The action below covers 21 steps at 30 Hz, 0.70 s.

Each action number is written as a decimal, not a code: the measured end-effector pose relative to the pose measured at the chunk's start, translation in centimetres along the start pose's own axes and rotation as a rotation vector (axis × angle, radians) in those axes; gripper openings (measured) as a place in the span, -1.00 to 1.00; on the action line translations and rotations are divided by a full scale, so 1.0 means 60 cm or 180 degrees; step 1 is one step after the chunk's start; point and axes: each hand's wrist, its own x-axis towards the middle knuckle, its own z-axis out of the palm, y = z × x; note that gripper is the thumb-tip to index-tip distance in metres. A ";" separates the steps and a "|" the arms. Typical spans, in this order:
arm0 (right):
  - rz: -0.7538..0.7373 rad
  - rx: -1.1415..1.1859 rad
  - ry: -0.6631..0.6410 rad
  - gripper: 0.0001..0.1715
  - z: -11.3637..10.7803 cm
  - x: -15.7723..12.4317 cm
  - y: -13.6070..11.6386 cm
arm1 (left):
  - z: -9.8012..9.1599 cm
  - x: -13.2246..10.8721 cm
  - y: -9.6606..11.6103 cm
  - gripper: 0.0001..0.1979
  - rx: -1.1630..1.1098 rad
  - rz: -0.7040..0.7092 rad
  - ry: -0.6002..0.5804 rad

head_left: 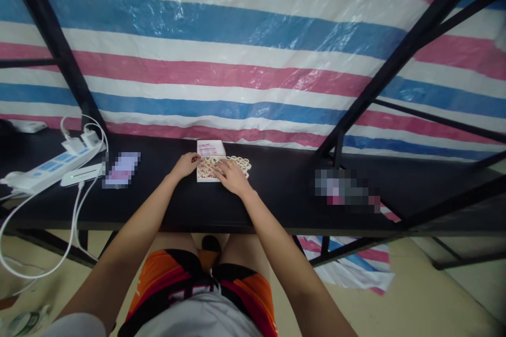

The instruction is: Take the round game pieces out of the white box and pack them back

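Note:
A white box [208,180] lies open on the black table, filled with round, pale chess pieces [205,170] that bear red or dark characters. More of these discs [242,162] lie loose at its right side. At the box's left edge, my left hand [184,166] has its fingers curled in and seems to grip the rim. My right hand [234,176] is over the right part of the box, palm down and fingers apart, with the fingertips at the pieces. Its fingers partly cover the discs below them.
A white lid [211,148] with red print lies behind the box. To the left are a blurred-out phone [122,169], a white power strip [51,168], a white device [82,175] and looping cables. A pixelated object [343,188] is at right, near black metal posts [358,100].

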 end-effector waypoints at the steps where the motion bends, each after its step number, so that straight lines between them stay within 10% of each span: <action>1: -0.0023 -0.0002 -0.0096 -0.51 0.001 0.000 -0.005 | 0.000 0.001 -0.001 -0.70 0.0005 0.0015 -0.0006; 8: -0.0074 -0.0301 -0.0698 -0.37 -0.001 0.004 -0.027 | 0.001 0.003 -0.007 -0.68 0.0020 0.0053 -0.0009; 21: -0.0113 -0.0226 -0.0013 -0.69 0.004 0.008 -0.014 | -0.001 0.000 0.000 -0.71 0.0032 0.0038 -0.0006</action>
